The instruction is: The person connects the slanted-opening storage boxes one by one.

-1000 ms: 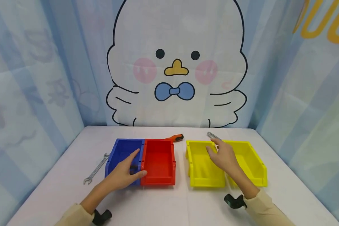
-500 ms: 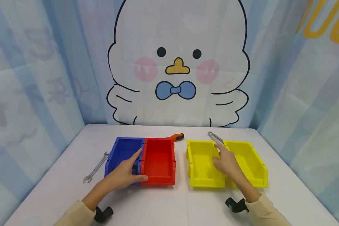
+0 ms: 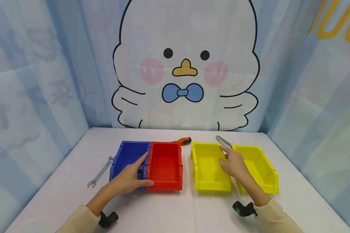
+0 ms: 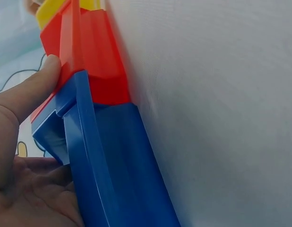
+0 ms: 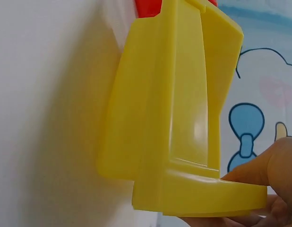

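On the left, a blue bin (image 3: 131, 152) and a red bin (image 3: 166, 161) stand side by side, their walls together. My left hand (image 3: 126, 178) straddles those walls, the thumb at the red bin's front corner and fingers in the blue bin; it grips there, some fingertips hidden. In the left wrist view the thumb (image 4: 47, 75) lies against the red rim. My right hand (image 3: 233, 163) pinches the right wall of a yellow bin (image 3: 211, 165), thumb inside. The right wrist view shows this yellow bin (image 5: 184, 94) tilted beside the table surface. A second yellow bin (image 3: 256, 165) sits under the right wrist's right side.
An open-end wrench (image 3: 100, 171) lies left of the blue bin. Behind the red bin an orange and black handle (image 3: 183, 141) sticks out. Another metal tool (image 3: 223, 140) lies behind the yellow bins. Curtains (image 3: 26, 97) enclose the white table (image 3: 186, 210).
My right hand has come down onto the left yellow bin's wall and now grips it; that bin has shifted slightly left, away from the other yellow bin. My left hand has settled onto the blue-red wall.
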Demonstrator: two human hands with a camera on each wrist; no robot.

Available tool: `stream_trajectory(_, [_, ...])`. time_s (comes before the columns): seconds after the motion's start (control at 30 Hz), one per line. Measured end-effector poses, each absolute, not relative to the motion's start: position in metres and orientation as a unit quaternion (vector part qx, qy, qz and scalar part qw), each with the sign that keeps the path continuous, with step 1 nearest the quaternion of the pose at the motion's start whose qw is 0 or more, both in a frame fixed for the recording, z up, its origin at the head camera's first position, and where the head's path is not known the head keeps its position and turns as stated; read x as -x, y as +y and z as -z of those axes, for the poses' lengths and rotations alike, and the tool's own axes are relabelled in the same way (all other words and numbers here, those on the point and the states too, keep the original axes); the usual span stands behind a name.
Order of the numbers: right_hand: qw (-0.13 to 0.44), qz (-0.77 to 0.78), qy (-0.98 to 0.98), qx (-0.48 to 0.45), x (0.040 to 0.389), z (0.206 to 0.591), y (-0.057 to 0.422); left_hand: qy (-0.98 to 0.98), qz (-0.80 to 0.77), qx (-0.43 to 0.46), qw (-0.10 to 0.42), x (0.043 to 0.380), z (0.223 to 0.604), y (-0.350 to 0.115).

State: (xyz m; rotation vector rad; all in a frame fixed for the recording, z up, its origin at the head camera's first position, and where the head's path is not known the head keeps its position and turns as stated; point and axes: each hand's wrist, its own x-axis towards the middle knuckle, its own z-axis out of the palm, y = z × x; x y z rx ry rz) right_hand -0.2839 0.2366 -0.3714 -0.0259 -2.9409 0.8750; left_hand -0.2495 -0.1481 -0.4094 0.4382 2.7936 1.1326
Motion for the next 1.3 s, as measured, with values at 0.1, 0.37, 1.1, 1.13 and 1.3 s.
stream_trajectory(0.1, [0.043,-0.285,-0.958,-0.010,0.286,0.364,0.234,0.915,-0.372,-0.145,0.047,0.250,0.409,-0.148])
stream_trajectory(0.37, [0.046,-0.293,-0.955,-0.027,0.290,0.349,0.229,0.914,-0.375,-0.149,0.041,0.251,0.411,-0.147])
stream_trajectory(1.1, [0.048,-0.287,-0.957,-0.023,0.290,0.339,0.216,0.911,-0.384,-0.144,0.047,0.252,0.411,-0.146])
stream_trajectory(1.13, [0.049,-0.285,-0.957,-0.021,0.290,0.338,0.216,0.911,-0.385,-0.143,0.047,0.253,0.411,-0.146])
stream_trajectory(1.3, [0.045,-0.285,-0.957,-0.020,0.290,0.337,0.215,0.912,-0.380,-0.149,0.047,0.252,0.410,-0.147])
